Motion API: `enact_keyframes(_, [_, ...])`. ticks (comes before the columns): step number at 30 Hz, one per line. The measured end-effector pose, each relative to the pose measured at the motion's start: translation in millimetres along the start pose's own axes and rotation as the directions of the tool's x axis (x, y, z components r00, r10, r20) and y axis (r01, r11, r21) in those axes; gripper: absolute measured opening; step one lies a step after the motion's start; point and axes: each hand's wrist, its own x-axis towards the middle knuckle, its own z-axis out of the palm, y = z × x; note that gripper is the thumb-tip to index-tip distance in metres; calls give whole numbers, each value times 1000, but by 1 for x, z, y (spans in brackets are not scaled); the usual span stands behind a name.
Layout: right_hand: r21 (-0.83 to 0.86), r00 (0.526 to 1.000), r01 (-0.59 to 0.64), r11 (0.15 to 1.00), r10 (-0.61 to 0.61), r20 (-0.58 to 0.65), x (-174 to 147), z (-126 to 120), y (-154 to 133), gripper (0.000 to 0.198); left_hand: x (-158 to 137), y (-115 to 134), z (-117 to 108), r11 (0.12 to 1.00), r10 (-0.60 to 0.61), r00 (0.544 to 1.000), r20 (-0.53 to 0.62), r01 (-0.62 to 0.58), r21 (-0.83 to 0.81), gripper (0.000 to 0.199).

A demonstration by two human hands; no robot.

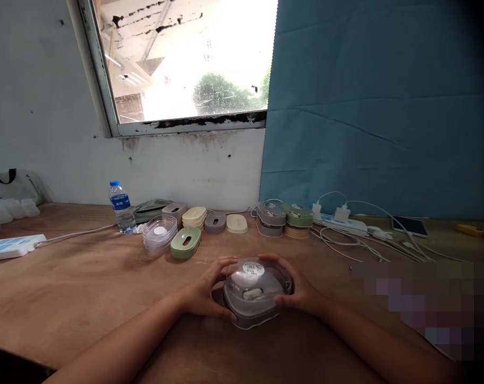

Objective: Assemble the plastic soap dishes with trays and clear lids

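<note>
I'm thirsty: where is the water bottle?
The water bottle stands left of centre in the head view, on the table near the wall, just left of the clear plastic covers.

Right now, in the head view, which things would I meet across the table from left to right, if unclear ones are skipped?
Power strip, water bottle, clear plastic lids, left hand, clear-topped box, right hand, dark-screened device.

Bare left forearm (146, 326) and bare right forearm (364, 332) converge forward; bare left grip (209, 290) and bare right grip (300, 287) face inward, fingers (225, 261) curved.
</note>
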Motion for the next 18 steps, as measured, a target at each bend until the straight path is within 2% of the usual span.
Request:
enact_keyframes(3, [6,986,-6,1000,7,-168,5,-4,0,67,0,3,-3,944,138,987,-82,-106,313,93])
enact_keyframes(6, [-16,941,-39,999,31,-337,10,-10,-6,63,-1,4,-4,784,313,946,-82,-209,584,67])
enact_keyframes(8, [-4,910,-73,997,65,-410,13,-13,-12,62,-2,4,-4,675,389,921,-39,-256,692,54])
enact_keyframes(11, [57,885,-160,986,169,-433,16,-13,-23,57,-3,8,-4,604,420,907,28,-302,738,52])
enact_keyframes(14, [100,872,-263,960,281,-402,18,-9,-35,50,-1,18,-4,636,415,903,114,-377,673,51])
enact_keyframes(18, [146,868,-355,923,384,-315,22,-2,-40,44,1,29,-6,686,421,875,239,-480,546,47])
